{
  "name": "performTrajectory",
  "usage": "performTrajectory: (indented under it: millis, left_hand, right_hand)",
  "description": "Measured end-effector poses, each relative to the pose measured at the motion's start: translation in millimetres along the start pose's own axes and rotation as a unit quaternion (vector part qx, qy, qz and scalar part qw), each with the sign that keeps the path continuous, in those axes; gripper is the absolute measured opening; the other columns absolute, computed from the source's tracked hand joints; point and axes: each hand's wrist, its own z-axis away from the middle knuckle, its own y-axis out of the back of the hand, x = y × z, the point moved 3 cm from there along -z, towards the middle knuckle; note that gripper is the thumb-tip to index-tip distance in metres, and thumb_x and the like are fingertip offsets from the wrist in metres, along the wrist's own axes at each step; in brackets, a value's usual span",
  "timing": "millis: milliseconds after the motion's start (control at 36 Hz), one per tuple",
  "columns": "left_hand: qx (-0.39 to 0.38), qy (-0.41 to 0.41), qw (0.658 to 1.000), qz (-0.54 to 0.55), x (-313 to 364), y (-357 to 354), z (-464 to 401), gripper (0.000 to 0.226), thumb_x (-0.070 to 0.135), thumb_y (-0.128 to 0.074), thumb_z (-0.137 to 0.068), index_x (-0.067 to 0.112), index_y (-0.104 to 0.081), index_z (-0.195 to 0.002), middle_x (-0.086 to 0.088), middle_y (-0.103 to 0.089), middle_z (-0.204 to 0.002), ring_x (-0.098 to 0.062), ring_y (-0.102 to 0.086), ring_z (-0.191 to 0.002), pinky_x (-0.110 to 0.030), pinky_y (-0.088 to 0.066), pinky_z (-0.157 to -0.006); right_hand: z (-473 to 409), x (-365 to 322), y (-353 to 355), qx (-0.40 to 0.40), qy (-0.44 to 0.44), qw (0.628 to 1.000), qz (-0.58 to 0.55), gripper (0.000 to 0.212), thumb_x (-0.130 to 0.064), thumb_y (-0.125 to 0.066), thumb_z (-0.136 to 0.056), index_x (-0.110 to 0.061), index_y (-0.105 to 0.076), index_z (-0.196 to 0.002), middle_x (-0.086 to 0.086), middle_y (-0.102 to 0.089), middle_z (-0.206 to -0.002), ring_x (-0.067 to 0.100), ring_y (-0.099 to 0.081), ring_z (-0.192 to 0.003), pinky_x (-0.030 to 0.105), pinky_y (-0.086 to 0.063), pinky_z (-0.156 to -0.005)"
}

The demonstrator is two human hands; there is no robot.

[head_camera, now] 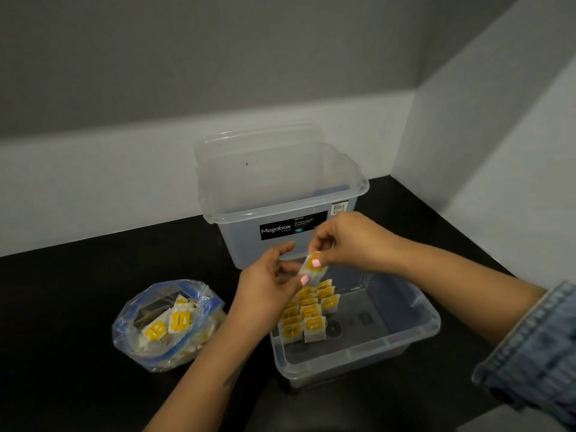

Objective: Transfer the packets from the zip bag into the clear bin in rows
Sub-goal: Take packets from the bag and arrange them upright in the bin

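A white packet with a yellow label [312, 269] hangs above the far left corner of the low clear bin [389, 347]. My right hand [346, 241] pinches its top edge and my left hand [271, 285] pinches its lower left side. Inside the bin, several packets [307, 313] stand in rows along the left wall. The open zip bag [168, 325] lies on the black table to the left, with several packets still inside it.
A taller clear Megabox bin [280, 210] stands just behind the low bin, its lid leaning against the wall. The black table [78, 307] meets grey walls at the back and right. A denim sleeve covers my right forearm.
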Motion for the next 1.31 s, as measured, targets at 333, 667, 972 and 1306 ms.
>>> performTrajectory:
  millis: [333, 667, 972, 1306]
  left_hand:
    - [0.044, -0.006, 0.999, 0.02, -7, 14, 6, 0.049, 0.01, -0.068, -0.083, 0.03, -0.051, -0.125, 0.011, -0.063, -0.108, -0.002, -0.063, -0.095, -0.015, -0.052, -0.078]
    - [0.05, 0.013, 0.998, 0.04, -15, 20, 11, 0.046, 0.01, -0.068, -0.083, 0.031, -0.052, -0.121, 0.013, -0.064, -0.107, -0.002, -0.063, -0.096, -0.014, -0.053, -0.077]
    - [0.043, 0.006, 0.998, 0.035, -16, 23, 17, 0.046, 0.012, -0.068, -0.084, 0.034, -0.052, -0.12, 0.015, -0.064, -0.105, 0.004, -0.063, -0.09, -0.007, -0.049, -0.074]
    - [0.107, -0.019, 0.993, -0.04, -29, 77, 26, 0.04, 0.003, -0.064, -0.085, 0.035, -0.06, -0.108, 0.026, -0.062, -0.1, 0.014, -0.058, -0.091, 0.0, -0.043, -0.076]
  right_hand:
    - [11, 52, -47, -0.118, -0.118, 0.98, 0.109, 0.015, -0.013, -0.066, -0.086, -0.02, -0.07, -0.099, -0.008, -0.065, -0.094, 0.002, -0.057, -0.086, 0.018, -0.045, -0.082]
    - [2, 61, -82, -0.061, -0.112, 0.979, 0.161, 0.01, -0.017, -0.059, -0.085, -0.024, -0.063, -0.079, -0.002, -0.067, -0.084, 0.014, -0.062, -0.081, 0.032, -0.054, -0.077]
    - [2, 64, -86, -0.055, -0.112, 0.98, 0.154, 0.009, -0.018, -0.062, -0.084, -0.026, -0.063, -0.08, -0.004, -0.065, -0.083, 0.01, -0.06, -0.078, 0.023, -0.049, -0.071]
    - [-2, 41, -55, -0.042, -0.117, 0.983, 0.134, 0.021, -0.026, -0.075, -0.076, -0.03, -0.056, -0.07, -0.011, -0.061, -0.074, 0.005, -0.06, -0.077, 0.026, -0.053, -0.074]
